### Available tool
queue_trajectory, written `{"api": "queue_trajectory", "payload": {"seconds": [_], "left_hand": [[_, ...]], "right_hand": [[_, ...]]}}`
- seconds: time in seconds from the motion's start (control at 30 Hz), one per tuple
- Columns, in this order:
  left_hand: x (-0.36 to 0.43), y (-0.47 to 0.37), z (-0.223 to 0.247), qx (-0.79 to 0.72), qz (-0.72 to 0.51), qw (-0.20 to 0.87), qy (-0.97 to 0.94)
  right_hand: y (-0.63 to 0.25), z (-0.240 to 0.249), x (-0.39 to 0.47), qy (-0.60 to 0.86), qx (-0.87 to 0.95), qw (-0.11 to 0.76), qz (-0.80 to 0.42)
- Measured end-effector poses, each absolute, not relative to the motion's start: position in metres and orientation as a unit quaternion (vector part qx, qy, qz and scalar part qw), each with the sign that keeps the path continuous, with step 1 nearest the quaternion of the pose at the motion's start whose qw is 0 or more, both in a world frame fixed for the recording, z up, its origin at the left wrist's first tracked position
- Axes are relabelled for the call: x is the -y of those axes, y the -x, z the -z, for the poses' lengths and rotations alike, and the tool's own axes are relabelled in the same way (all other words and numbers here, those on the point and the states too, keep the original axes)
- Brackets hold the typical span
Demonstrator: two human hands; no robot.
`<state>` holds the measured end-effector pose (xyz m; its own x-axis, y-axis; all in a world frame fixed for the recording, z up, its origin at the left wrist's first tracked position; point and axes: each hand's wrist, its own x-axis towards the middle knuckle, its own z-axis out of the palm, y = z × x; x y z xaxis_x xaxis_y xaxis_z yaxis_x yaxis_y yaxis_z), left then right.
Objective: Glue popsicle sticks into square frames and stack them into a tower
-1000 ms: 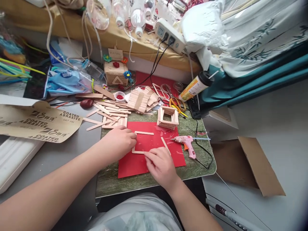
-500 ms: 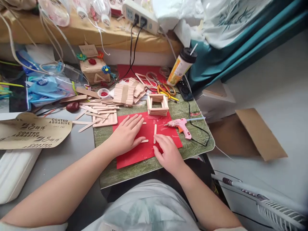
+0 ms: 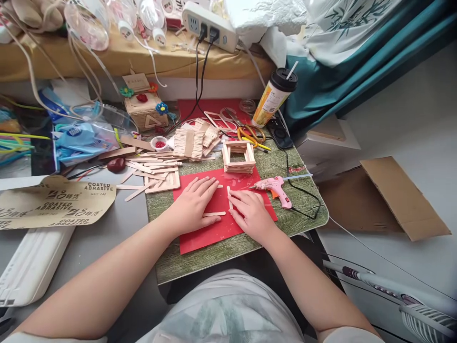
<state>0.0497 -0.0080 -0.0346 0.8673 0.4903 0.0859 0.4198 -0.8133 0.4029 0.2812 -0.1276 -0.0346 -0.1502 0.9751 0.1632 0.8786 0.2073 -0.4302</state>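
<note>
My left hand (image 3: 194, 206) lies flat on the red sheet (image 3: 200, 242), fingers stretched out. Beneath it are wooden craft sticks; the end of one craft stick (image 3: 218, 213) shows beside the thumb, and another tip shows past the fingertips. My right hand (image 3: 253, 215) holds an upright-lying craft stick (image 3: 229, 194) between thumb and fingers, close to the ends of the other sticks. Just behind the hands stands a square frame of stacked sticks (image 3: 238, 166). To the right of my right hand rests a pink glue gun (image 3: 276, 189).
Loose sticks (image 3: 153, 171) and bundled sticks (image 3: 188, 143) lie behind my left hand. Scissors (image 3: 250, 133), a drink cup (image 3: 274, 97) and a phone (image 3: 280, 133) are at the back right. Abrasive paper (image 3: 60, 202) lies left. The glue gun's cord (image 3: 307, 214) trails near the table edge.
My right hand has moved the craft stick slightly towards the left hand, its fingers now further along it. The left thumb uncovers more of the near stick. The view has shifted slightly.
</note>
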Motion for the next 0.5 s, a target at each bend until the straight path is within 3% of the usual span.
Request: {"api": "queue_trajectory", "payload": {"seconds": [0.5], "left_hand": [[0.003,-0.05,0.03,-0.259,-0.129,0.24,-0.927]], "right_hand": [[-0.282,0.041,0.115,0.589,0.769,0.215,-0.121]]}}
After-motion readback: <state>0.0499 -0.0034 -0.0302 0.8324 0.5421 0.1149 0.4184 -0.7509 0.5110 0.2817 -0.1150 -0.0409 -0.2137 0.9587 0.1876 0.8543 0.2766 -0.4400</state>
